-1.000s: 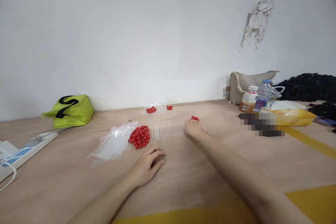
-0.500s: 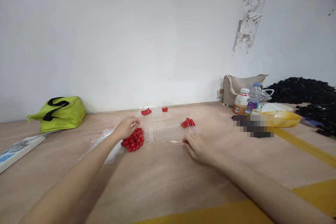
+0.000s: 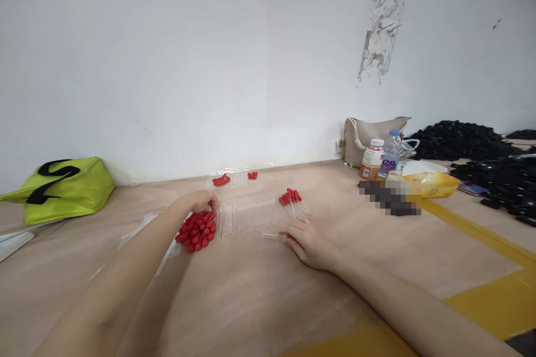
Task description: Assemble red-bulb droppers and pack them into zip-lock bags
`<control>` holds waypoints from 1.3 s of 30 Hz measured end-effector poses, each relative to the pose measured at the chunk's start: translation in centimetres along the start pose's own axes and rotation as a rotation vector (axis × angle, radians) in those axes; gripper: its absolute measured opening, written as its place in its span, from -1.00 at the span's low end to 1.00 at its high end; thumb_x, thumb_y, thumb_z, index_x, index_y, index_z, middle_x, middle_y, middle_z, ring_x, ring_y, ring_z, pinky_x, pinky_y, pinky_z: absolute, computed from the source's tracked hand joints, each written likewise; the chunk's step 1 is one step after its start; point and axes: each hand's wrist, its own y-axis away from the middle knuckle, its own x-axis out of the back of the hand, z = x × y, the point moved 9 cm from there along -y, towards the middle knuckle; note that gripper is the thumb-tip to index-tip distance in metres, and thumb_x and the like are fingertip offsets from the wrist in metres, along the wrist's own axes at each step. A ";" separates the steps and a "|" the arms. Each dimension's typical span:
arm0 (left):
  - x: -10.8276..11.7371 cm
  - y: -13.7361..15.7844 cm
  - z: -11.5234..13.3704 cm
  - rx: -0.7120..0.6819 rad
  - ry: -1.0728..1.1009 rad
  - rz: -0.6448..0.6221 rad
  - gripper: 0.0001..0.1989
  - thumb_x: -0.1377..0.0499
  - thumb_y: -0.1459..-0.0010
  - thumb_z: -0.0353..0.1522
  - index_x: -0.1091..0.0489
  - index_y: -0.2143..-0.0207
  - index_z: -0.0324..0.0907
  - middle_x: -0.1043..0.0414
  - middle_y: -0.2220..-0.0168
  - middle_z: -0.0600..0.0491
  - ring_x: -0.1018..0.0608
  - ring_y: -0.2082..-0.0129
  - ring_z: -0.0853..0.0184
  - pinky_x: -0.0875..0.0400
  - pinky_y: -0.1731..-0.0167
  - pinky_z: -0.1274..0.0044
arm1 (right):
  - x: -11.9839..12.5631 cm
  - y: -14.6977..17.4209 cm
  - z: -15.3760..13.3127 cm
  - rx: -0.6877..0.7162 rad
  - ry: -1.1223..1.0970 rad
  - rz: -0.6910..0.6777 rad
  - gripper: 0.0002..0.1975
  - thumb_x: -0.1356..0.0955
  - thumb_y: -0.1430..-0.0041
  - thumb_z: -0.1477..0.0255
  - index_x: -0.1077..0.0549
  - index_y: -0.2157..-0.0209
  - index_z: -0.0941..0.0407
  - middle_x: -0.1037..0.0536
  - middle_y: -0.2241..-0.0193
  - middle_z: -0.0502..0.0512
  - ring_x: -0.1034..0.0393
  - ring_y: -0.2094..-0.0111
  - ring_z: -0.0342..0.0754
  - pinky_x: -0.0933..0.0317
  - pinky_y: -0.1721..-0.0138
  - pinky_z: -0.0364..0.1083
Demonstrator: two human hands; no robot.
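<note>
I have a clear tube (image 3: 273,236) lying almost level over the middle of the desk (image 3: 234,295), its right end pinched between thumb and fingertips of the right hand (image 3: 309,242); that hand sits low over the brown surface, palm down, fingers bent. Up at the left, the left hand (image 3: 201,199) reaches over the back of a heap of red bulbs (image 3: 196,233), fingers curled downward; from my view I cannot tell whether they are apart or closed on a bulb. Just right of that heap I see a row of clear tubes (image 3: 247,217) laid side by side, pointing toward the desk's far edge. Past the row's right end, just beyond the right hand, a fan of red-tipped tubes (image 3: 291,197) lies with its bulbs toward the wall (image 3: 201,67). Plastic bags (image 3: 170,254) show partly under my left forearm. Near the far edge rests a clear packet (image 3: 238,179) with red bulbs at either side. At the desk's far left corner stands a lime-green bag (image 3: 69,189); toward the far right corner I make out a grey bag (image 3: 368,135), a brown drink bottle (image 3: 372,163), a blue-capped bottle (image 3: 392,152), a yellow packet (image 3: 439,183) and a black heap (image 3: 460,142).
</note>
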 end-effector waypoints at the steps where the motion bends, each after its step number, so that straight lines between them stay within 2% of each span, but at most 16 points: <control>1: 0.0 0.0 0.0 -0.006 0.016 0.004 -0.90 -0.14 0.23 -0.47 -0.41 0.55 -0.19 -0.45 0.53 0.12 -0.44 0.49 0.36 -0.25 0.50 0.63 | -0.2 0.0 -0.1 0.008 0.013 -0.010 -0.80 -0.16 -0.18 0.50 -0.33 0.19 0.15 -0.45 0.32 0.13 -0.30 0.25 -0.07 -0.08 0.21 -0.07; 6: 0.6 0.5 0.4 -0.051 0.128 0.100 -0.93 -0.14 0.18 -0.38 -0.37 0.54 -0.19 -0.42 0.54 0.12 -0.43 0.49 0.35 -0.28 0.49 0.61 | -0.7 0.0 -0.1 0.029 0.041 -0.034 -0.79 -0.17 -0.17 0.50 -0.38 0.21 0.14 -0.43 0.40 0.10 -0.29 0.33 -0.10 -0.09 0.27 -0.09; 10: 2.6 2.0 1.1 -0.062 0.224 0.324 -0.83 -0.08 0.05 -0.28 -0.34 0.44 -0.20 -0.42 0.43 0.06 -0.44 0.39 0.32 -0.32 0.38 0.55 | -0.8 0.2 0.0 0.013 0.010 -0.015 -0.81 -0.16 -0.17 0.50 -0.38 0.29 0.14 -0.42 0.41 0.09 -0.28 0.34 -0.10 -0.08 0.26 -0.08; 14: 3.7 5.8 3.1 -0.039 0.295 0.594 -0.68 0.11 -0.14 -0.23 -0.31 0.23 -0.20 -0.38 0.26 0.00 -0.41 0.27 0.32 -0.29 0.26 0.49 | -0.4 0.5 0.3 -0.049 -0.065 0.047 -0.84 -0.14 -0.17 0.52 -0.31 0.34 0.14 -0.41 0.39 0.10 -0.27 0.33 -0.09 -0.10 0.25 -0.07; 15: 3.5 7.0 4.0 -0.043 0.325 0.642 -0.67 0.14 -0.16 -0.23 -0.30 0.19 -0.19 -0.37 0.26 0.01 -0.42 0.29 0.34 -0.30 0.27 0.50 | -0.3 0.4 0.4 -0.065 -0.083 0.059 -0.86 -0.14 -0.17 0.53 -0.29 0.35 0.14 -0.41 0.39 0.10 -0.28 0.34 -0.09 -0.11 0.26 -0.07; 17: 2.5 9.4 5.4 -0.067 0.548 0.729 -0.68 0.08 -0.15 -0.22 -0.30 0.17 -0.20 -0.39 0.36 0.04 -0.45 0.38 0.35 -0.33 0.37 0.53 | -0.4 0.0 0.6 -0.084 -0.104 0.070 -0.87 -0.14 -0.16 0.53 -0.28 0.36 0.13 -0.41 0.41 0.08 -0.28 0.35 -0.09 -0.12 0.27 -0.07; 19: 0.1 10.8 6.6 -0.031 0.793 0.674 -0.68 0.03 -0.13 -0.20 -0.28 0.18 -0.21 -0.40 0.46 0.07 -0.45 0.51 0.38 -0.33 0.50 0.57 | -0.8 -0.9 0.5 -0.070 -0.105 0.054 -0.88 -0.15 -0.16 0.53 -0.28 0.35 0.13 -0.42 0.41 0.07 -0.29 0.35 -0.09 -0.13 0.27 -0.07; 21: -2.0 11.7 8.1 -0.043 0.940 0.635 -0.74 -0.10 -0.05 -0.23 -0.31 0.27 -0.23 -0.42 0.41 0.03 -0.47 0.45 0.38 -0.33 0.46 0.59 | -1.4 -2.1 0.1 -0.036 -0.094 0.043 -0.85 -0.15 -0.16 0.53 -0.30 0.29 0.13 -0.43 0.36 0.10 -0.30 0.30 -0.07 -0.14 0.24 -0.06; 24: -4.8 12.1 9.5 -0.029 1.084 0.583 -0.79 -0.20 0.05 -0.31 -0.30 0.37 -0.24 -0.43 0.42 0.03 -0.48 0.42 0.37 -0.32 0.46 0.61 | -2.0 -3.5 -0.6 -0.019 -0.100 0.080 -0.77 -0.14 -0.17 0.54 -0.32 0.19 0.13 -0.43 0.30 0.13 -0.29 0.26 -0.07 -0.14 0.20 -0.04; 27: -6.4 11.9 10.1 -0.011 1.125 0.576 -0.79 -0.22 0.06 -0.32 -0.26 0.41 -0.22 -0.40 0.51 0.10 -0.45 0.52 0.42 -0.29 0.52 0.63 | -2.5 -3.8 -1.3 -0.029 -0.152 0.113 -0.77 -0.14 -0.16 0.54 -0.35 0.20 0.12 -0.44 0.33 0.11 -0.30 0.29 -0.09 -0.15 0.22 -0.06; 29: -6.8 11.9 10.3 -0.019 1.094 0.584 -0.79 -0.21 0.04 -0.31 -0.25 0.41 -0.22 -0.38 0.52 0.12 -0.44 0.53 0.43 -0.29 0.53 0.63 | -2.6 -3.7 -1.8 -0.027 -0.187 0.107 -0.81 -0.17 -0.15 0.52 -0.36 0.25 0.13 -0.43 0.36 0.09 -0.30 0.32 -0.10 -0.16 0.24 -0.08; 34: -6.3 12.0 10.6 -0.087 0.980 0.614 -0.75 -0.15 -0.03 -0.30 -0.32 0.22 -0.21 -0.41 0.31 0.01 -0.49 0.35 0.34 -0.36 0.35 0.53 | -2.1 -3.2 -2.0 -0.029 -0.265 0.132 -0.83 -0.17 -0.16 0.47 -0.37 0.32 0.12 -0.42 0.42 0.08 -0.30 0.36 -0.12 -0.18 0.32 -0.12; 39: -5.9 11.9 11.0 -0.134 0.875 0.632 -0.78 -0.09 -0.09 -0.29 -0.40 0.24 -0.18 -0.41 0.29 -0.01 -0.49 0.29 0.29 -0.39 0.28 0.48 | -2.2 -3.2 -2.2 -0.020 -0.289 0.149 -0.84 -0.18 -0.16 0.47 -0.36 0.31 0.13 -0.42 0.41 0.08 -0.29 0.35 -0.12 -0.18 0.32 -0.13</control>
